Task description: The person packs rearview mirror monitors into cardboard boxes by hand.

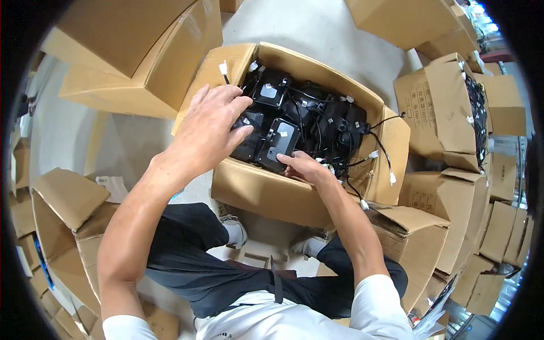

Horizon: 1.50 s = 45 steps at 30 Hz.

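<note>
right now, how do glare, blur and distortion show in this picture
Head view: fisheye distortion bends the right-hand carton stack, corners black; glare whites out the upper-right edge; the left hand, right hand and open carton look fairly sharp.

Brown cardboard boxes [422, 122] stand about on a grey floor [306, 25].

Left hand [211, 122] covering part of black unit [249, 149]; heaped units [309, 106] hiding bottom of open carton [266, 188]. Top edge cutting off large carton [116, 34] at upper left; lower edge cropping white shirt [277, 317]. White label [284, 134] showing too small to read. Bright upper-right background [481, 12] blurring.
</note>
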Motion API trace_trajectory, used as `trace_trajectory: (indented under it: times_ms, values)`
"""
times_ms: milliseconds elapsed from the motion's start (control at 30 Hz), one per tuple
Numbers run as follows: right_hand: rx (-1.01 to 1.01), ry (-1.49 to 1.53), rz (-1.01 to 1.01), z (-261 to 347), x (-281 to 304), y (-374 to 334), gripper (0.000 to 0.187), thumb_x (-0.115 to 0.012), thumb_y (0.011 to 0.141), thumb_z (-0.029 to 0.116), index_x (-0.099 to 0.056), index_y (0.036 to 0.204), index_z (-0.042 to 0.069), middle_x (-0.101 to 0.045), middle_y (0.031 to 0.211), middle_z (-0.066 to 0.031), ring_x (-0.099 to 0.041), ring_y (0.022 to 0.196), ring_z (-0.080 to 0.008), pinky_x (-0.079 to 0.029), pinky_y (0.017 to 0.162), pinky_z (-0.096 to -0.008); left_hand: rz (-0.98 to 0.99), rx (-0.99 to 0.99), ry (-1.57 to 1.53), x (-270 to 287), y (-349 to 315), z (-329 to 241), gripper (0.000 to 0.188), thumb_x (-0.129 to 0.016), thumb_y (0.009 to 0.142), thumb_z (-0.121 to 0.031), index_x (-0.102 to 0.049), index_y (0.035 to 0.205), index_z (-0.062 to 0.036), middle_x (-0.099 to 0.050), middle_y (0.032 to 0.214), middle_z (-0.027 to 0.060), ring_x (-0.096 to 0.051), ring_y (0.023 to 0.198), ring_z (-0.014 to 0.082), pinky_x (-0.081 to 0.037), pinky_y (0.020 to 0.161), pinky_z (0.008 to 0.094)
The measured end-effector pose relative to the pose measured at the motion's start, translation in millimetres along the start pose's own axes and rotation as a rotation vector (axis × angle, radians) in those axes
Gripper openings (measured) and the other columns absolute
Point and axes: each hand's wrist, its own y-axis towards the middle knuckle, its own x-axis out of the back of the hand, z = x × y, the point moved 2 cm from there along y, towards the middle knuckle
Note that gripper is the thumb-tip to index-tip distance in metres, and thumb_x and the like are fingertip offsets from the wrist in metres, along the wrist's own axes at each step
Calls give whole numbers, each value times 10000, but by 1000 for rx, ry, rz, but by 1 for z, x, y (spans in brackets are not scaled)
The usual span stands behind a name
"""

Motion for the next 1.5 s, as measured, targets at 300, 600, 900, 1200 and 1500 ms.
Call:
trace_trajectory:
  times_ms: [300, 600, 900, 1200, 1500]
  values:
    - [227, -876, -325, -2, 14, -4, 829, -729, 805, 513, -533, 1190, -194, -577, 1279, -355, -600, 1190, -425, -496, 989, -442, 153, -96, 43, -33, 23, -48, 413, -733, 856, -199, -618, 1220, -41, -582, 1270, 152, -515, 1255, 333, -328, 1136, 521]
    - [726, -422, -513, -19, 171, -312, 438, -638, 966, 283, -608, 1223, -70, -704, 1045, -141, -650, 1016, -165, -513, 920, -336, 474, -309, -65, -105, 23, -92, 433, -734, 853, -215, -614, 1214, -9, -586, 1270, 195, -543, 1190, 394, -443, 1022, 441]
    - [378, 521, -1127, -344, 318, -370, 256, -622, 985, 286, -660, 931, 39, -639, 778, -28, -557, 648, -117, -494, 609, -283, 648, -89, -88, -200, -29, -116, 595, -730, 883, -259, -496, 1336, 47, -591, 1228, 241, -560, 1151, 418, -452, 995, 468]
    - [53, -59, -1323, -494, 268, -227, 616, -808, 783, 464, -675, 1122, -33, -721, 982, -221, -703, 918, -342, -538, 818, -416, 376, -209, 109, -243, -36, -156, 429, -714, 852, -107, -537, 1231, -15, -586, 1003, 171, -561, 987, 363, -417, 883, 465]
    - [102, 143, -1071, -447, 293, -268, 633, -869, 691, 386, -680, 1147, -11, -717, 1071, -214, -685, 999, -355, -531, 863, -411, 404, -151, 120, -237, -34, -161, 405, -679, 875, -81, -533, 1247, -13, -602, 1067, 175, -566, 1020, 362, -411, 912, 466]
